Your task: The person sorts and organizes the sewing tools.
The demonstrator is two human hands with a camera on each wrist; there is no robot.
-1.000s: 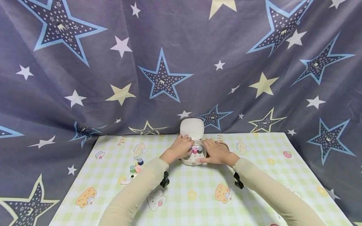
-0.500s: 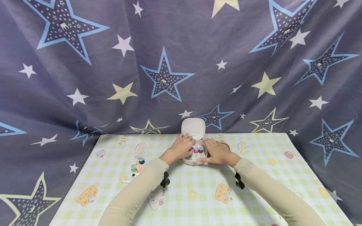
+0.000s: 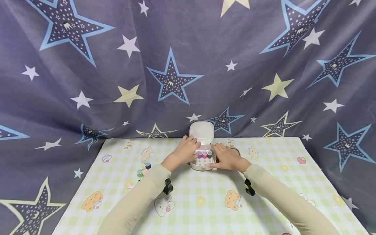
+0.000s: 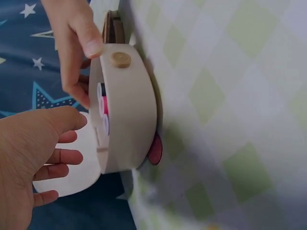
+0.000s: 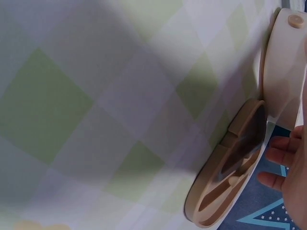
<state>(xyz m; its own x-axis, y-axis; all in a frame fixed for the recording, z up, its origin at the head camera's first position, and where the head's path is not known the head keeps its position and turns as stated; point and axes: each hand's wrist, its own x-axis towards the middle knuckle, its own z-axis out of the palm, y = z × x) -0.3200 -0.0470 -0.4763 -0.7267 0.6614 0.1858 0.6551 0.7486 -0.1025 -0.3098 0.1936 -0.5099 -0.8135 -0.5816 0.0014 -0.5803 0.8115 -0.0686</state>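
A small white sewing box [image 3: 197, 168] stands at the back of the table, its lid [image 3: 202, 132] raised. Inside, a purple spool of thread [image 3: 200, 155], a magenta spool [image 3: 204, 155] and a black spool [image 3: 210, 155] stand in a row. My left hand [image 3: 184, 150] hovers over the box's left side. In the left wrist view its fingers [image 4: 64, 156] are relaxed, with nothing between them. My right hand [image 3: 227, 158] grips the box's right side, thumb on the front rim and fingers toward the back.
Several more spools, among them a green spool [image 3: 140, 173] and a navy spool [image 3: 148, 165], stand on the table left of my left arm, partly covered by the sleeve. A beige compartment tray [image 5: 211, 196] lies right of the box. A star-patterned curtain [image 3: 188, 65] hangs behind.
My left hand has drawn back from the spools toward the left, and the purple spool now shows beside the magenta one. The right hand keeps its hold on the box.
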